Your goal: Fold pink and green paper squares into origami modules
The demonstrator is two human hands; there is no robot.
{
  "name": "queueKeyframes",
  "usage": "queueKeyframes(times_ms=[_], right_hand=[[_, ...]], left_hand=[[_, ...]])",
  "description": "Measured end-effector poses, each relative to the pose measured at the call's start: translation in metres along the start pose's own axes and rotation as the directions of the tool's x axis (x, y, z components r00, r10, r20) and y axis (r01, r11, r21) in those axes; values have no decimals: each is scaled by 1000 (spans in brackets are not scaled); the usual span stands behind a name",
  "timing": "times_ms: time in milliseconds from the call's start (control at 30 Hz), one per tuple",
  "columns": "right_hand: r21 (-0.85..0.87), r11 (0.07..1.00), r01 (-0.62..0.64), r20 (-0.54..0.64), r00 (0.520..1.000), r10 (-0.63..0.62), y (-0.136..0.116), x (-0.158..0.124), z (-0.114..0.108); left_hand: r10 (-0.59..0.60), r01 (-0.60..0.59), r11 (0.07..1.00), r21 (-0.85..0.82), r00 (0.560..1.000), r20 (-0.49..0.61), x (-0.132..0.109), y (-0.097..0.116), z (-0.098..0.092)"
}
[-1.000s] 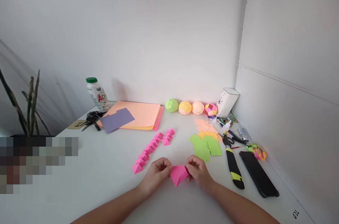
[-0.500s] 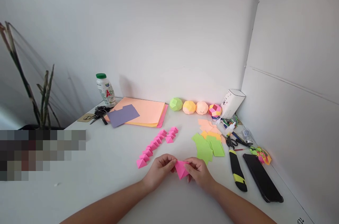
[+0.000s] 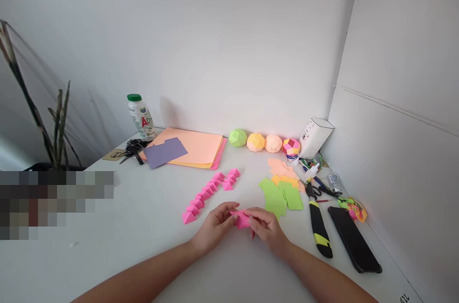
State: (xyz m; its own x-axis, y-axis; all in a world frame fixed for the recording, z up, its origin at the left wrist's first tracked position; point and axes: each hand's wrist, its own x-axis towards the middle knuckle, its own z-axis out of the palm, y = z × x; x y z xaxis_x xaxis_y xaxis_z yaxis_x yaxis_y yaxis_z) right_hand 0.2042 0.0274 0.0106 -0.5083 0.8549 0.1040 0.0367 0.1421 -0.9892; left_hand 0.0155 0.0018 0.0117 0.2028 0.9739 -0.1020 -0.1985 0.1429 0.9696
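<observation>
Between my hands is a small folded piece of pink paper [image 3: 243, 220], held just above the white table. My left hand [image 3: 214, 227] pinches its left edge between thumb and fingers. On the other side, my right hand [image 3: 269, 229] grips it with the thumb in front and the fingers over the top. Beyond my left hand, a long row of pink folded paper pieces [image 3: 205, 193] runs diagonally, with a shorter row of the same pieces [image 3: 230, 180] beside it. Green paper pieces [image 3: 275, 199] lie just past my right hand, overlapping orange and peach ones [image 3: 280, 167].
At right are a utility knife [image 3: 320, 231], a black phone [image 3: 355, 241], scissors [image 3: 312, 190] and a glue bottle [image 3: 312, 170]. Several paper balls [image 3: 256, 142] line the wall. Coloured sheets [image 3: 197, 145], keys [image 3: 134, 149] and a white bottle [image 3: 140, 116] stand or lie back left.
The pink piece has been tilted, so its downward point no longer shows and it looks flatter. Both hands keep hold of it, slightly higher in view. The camera view has shifted a little.
</observation>
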Motion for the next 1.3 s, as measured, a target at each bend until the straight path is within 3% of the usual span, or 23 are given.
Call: queueKeyframes(times_ms=[133,367,567,733,1033,1300], right_hand=[[-46,999,2,-41,999,-4,2,1,0],[-6,991,-132,-59,990,132,11,0,0],[-49,996,-76,-13,997,75,9,0,-1],[-60,997,-50,-9,999,49,11,0,-1],[-73,994,-81,-15,997,80,4,1,0],[-106,993,-49,-20,999,47,-1,1,4]], left_hand=[[-1,1,999,49,1000,-14,0,-4,-1],[-47,43,996,73,998,52,-4,3,4],[-15,13,1000,17,994,112,-4,-1,2],[6,-3,999,-32,996,94,-4,-3,1],[-38,32,998,59,994,105,-8,5,1],[-41,38,998,45,996,76,-6,-5,-1]])
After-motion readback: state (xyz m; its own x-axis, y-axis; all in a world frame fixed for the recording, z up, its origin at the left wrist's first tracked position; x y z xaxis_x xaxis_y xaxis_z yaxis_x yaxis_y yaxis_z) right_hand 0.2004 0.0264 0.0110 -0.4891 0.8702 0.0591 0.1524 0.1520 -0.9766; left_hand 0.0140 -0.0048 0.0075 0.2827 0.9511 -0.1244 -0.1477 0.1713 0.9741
